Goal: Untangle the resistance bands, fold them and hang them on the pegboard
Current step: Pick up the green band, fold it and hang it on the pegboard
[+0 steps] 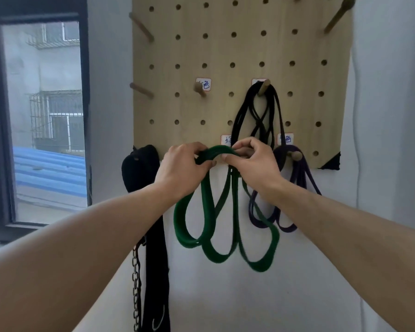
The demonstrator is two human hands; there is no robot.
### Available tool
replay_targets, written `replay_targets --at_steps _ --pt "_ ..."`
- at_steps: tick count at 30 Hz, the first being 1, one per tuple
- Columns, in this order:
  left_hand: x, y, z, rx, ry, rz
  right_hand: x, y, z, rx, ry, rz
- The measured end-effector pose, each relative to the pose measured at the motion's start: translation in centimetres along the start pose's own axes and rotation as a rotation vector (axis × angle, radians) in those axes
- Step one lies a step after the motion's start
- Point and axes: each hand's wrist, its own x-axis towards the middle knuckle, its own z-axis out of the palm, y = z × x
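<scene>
At the pegboard's bottom edge, both hands' grips, left hand and right hand, pinch the green band's top, loops hanging below.

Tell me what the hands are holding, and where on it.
Both left hand and right hand grip the folded green band at its gathered top bend.

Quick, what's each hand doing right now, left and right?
Left hand: grips the folded top of the green band.
Right hand: pinches the same green band's top.
</scene>
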Motion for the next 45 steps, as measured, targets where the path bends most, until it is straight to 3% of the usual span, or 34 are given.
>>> replay_targets --at_steps 13,23,26,30,32,38,45 --pt "3.1 1.8 2.4 -0.219 0.053 -0.139 3.2 2.6 0.9 0.233 0.193 0.085" --pt "5.2 -0.5 5.7 -0.333 -0.037 -0.266 4.9 5.3 4.6 0.607 0.392 0.31" --pt "5.6 -0.7 6.2 -0.316 -0.042 -0.285 4.9 5.2 4.5 0.449 0.457 0.238" --pt "5.8 -1.4 7.1 -0.374 -0.056 -0.348 4.9 6.0 2.9 -0.255 0.385 -0.034" --pt "5.7 -2.0 7.7 -0.431 -0.056 -0.37 5.1 6.1 2.0 -0.395 0.349 -0.096" --pt "6.2 -2.5 8.6 -0.413 -0.05 -0.378 6.2 4.9 1.8 -0.51 0.294 -0.084" --pt "6.4 -3.8 10.3 -0.136 -0.011 -0.292 7.6 5.9 2.0 -0.438 0.253 -0.076"
